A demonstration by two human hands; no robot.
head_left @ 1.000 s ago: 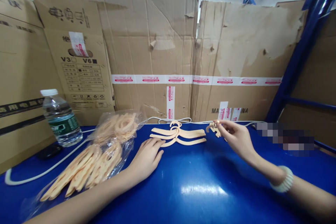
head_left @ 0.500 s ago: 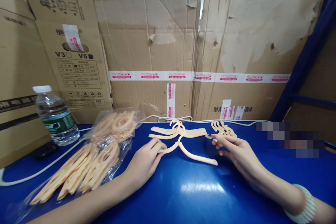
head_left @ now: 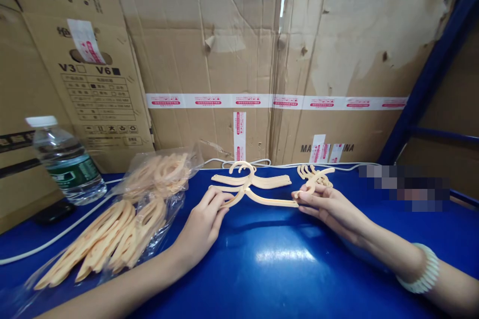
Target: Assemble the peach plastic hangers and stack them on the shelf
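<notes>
Above the blue table (head_left: 284,274), near its far edge, the left hand (head_left: 200,219) is closed around one arm of a cream-coloured hanger (head_left: 271,202), thumb underneath and fingers over the top. The right hand (head_left: 333,208) pinches a small curved piece (head_left: 321,177) of the same cream colour between thumb and fingers, and the tip of the hanger's other arm reaches those same fingers — whether they grip it too, I cannot tell. So the hanger spans the gap between the two hands, and a dark shadow lies on the table in front of it. A pale ribbed band (head_left: 421,269) circles the right wrist.

Just behind the held hanger lie more hangers (head_left: 271,181), one close against another. Beyond the right hand sits a small cluster of curved pieces (head_left: 305,172). To the left of the left hand, clear plastic bagging (head_left: 174,214) holds cream pieces, ring-shaped ones at the back and long ones nearer. Farther left stand a water bottle (head_left: 67,159) and a flat black object (head_left: 54,213), with tall cardboard (head_left: 202,60) along the back.
</notes>
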